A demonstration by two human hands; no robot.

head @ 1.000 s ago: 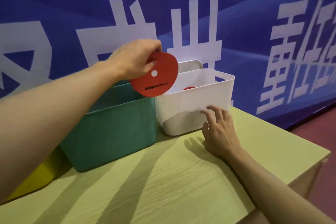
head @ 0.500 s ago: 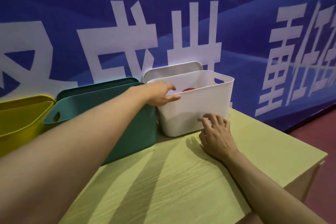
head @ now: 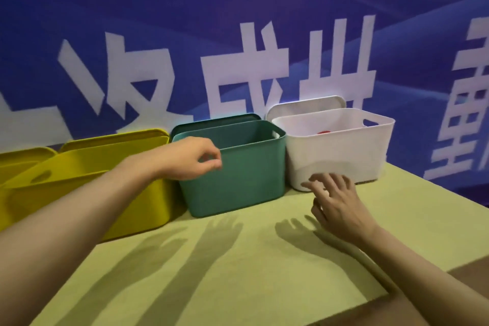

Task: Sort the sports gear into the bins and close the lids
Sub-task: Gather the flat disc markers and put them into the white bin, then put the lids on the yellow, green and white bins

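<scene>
Three open bins stand in a row on the table: a yellow bin [head: 127, 188], a green bin [head: 246, 174] and a white bin [head: 341, 156]. A sliver of a red disc [head: 324, 131] shows inside the white bin. Each bin's lid leans behind it: yellow lid [head: 116, 140], green lid [head: 211, 122], white lid [head: 304, 107]. My left hand [head: 190, 159] hovers in front of the green bin's left corner, fingers loosely curled and holding nothing. My right hand [head: 336, 204] hangs over the table just in front of the white bin, fingers relaxed and spread.
The yellow-green table [head: 238, 272] ends at a right edge near the white bin and a front right corner. Another yellow lid or bin [head: 21, 159] shows at the far left. A blue banner [head: 238, 34] with white characters stands right behind the bins.
My left hand dropped the red disc into the white bin, then drew back left to the green bin. The view swung left, revealing the yellow bin. My right hand stayed by the white bin.
</scene>
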